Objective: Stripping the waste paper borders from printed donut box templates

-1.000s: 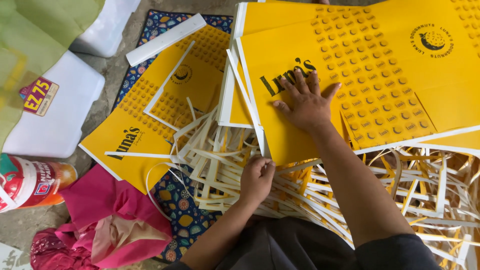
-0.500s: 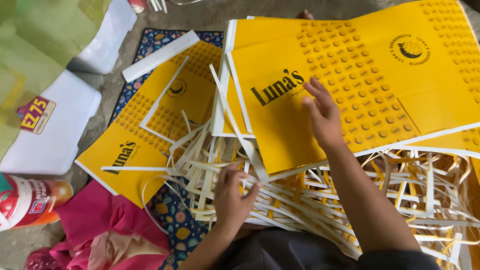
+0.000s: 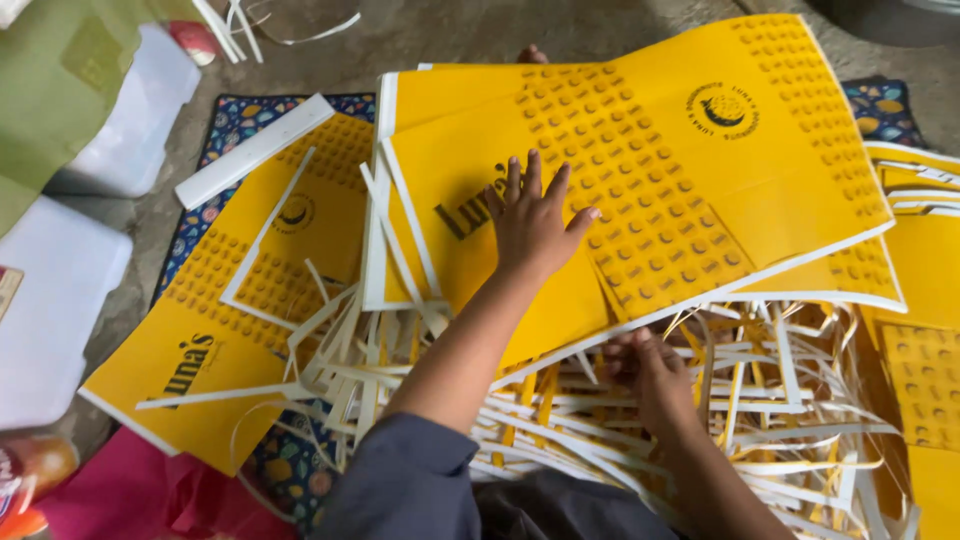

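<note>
My hands over yellow printed sheets (image 3: 640,130).
Left hand (image 3: 535,225) lies spread flat; right hand (image 3: 650,370) tucks beneath, grip unclear. Cut strips (image 3: 760,420) pile below my fingers; borders remain.

Two hands, left (image 3: 535,225) and right (image 3: 655,375); one white foam strip (image 3: 255,150); uncounted yellow sheets (image 3: 700,170).

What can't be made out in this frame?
- Right hand: head view, fingers tucked under the yellow sheet among paper strips; grip unclear.
- Container: head view, cut off by the bottom-left edge.
- Mat: head view, mostly covered by sheets.
</note>
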